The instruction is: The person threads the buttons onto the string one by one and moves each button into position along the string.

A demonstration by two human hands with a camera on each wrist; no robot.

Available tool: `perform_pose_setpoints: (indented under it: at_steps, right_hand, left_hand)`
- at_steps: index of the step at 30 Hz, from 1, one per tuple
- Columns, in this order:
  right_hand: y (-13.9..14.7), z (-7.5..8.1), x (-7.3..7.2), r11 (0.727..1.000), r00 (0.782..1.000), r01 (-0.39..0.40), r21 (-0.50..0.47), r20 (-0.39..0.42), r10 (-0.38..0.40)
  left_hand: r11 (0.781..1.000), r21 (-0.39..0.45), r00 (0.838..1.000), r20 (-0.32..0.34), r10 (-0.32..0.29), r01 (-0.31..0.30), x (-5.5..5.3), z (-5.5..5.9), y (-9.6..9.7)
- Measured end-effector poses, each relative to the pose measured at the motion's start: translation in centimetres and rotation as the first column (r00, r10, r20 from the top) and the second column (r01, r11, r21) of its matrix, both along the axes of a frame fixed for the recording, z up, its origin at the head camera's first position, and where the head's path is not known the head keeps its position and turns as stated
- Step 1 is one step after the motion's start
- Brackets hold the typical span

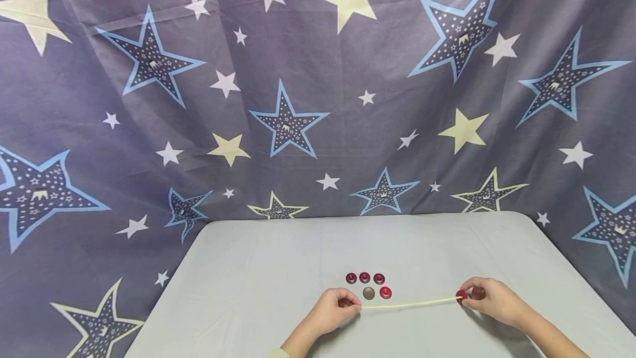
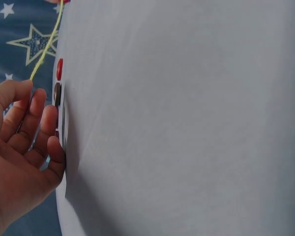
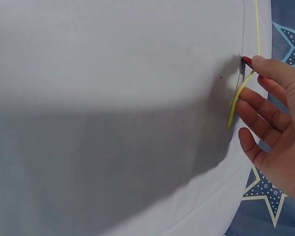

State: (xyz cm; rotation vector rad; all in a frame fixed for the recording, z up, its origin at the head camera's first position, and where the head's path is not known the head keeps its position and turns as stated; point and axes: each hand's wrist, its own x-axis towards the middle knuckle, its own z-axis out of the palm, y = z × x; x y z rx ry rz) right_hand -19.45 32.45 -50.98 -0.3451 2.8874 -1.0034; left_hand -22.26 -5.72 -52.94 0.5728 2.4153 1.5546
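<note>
A thin yellow string [image 1: 409, 306] stretches nearly straight between the two hands over the table. My left hand [image 1: 334, 310] pinches its left end between thumb and index finger; the other fingers curl loosely in the left wrist view. On the right, my right hand [image 1: 494, 298] pinches a red button [image 1: 461, 296] by its edge, with the string running through it. A short yellow tail [image 3: 232, 110] of the string hangs below that button in the right wrist view. Just beyond the left hand lie a brown button [image 1: 368, 293] and a bright red button [image 1: 385, 292].
Behind those two, a row of dark red buttons [image 1: 365, 278] lies on the pale cloth-covered table [image 1: 268, 258]. A grey-purple curtain with stars [image 1: 308, 181] hangs along the table's back edge and both sides.
</note>
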Motion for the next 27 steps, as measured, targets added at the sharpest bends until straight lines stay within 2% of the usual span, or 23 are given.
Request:
perform_pose_setpoints:
  at_steps: [6,14,19,27]
  right_hand:
    - [0.4,0.0,-0.1,1.000,0.999,0.000,0.012,-0.046,0.000]
    - [0.1,0.9,-0.7,0.998,0.996,0.058,0.026,-0.064,-0.056]
    - [-0.3,1.4,-0.8,0.998,0.995,0.061,0.033,-0.078,-0.058]
    - [-1.2,1.6,-1.0,1.000,0.996,0.019,0.020,-0.088,-0.017]
  left_hand:
    - [1.000,-0.012,1.000,0.000,-0.005,0.005,-0.1,-0.1,0.1]
    - [1.000,-0.010,1.000,-0.005,-0.004,0.004,-0.1,-0.1,0.0]
    - [1.000,-0.003,1.000,-0.007,-0.005,0.005,0.0,0.1,0.0]
    - [1.000,-0.004,1.000,-0.016,-0.007,0.007,-0.1,0.0,0.0]
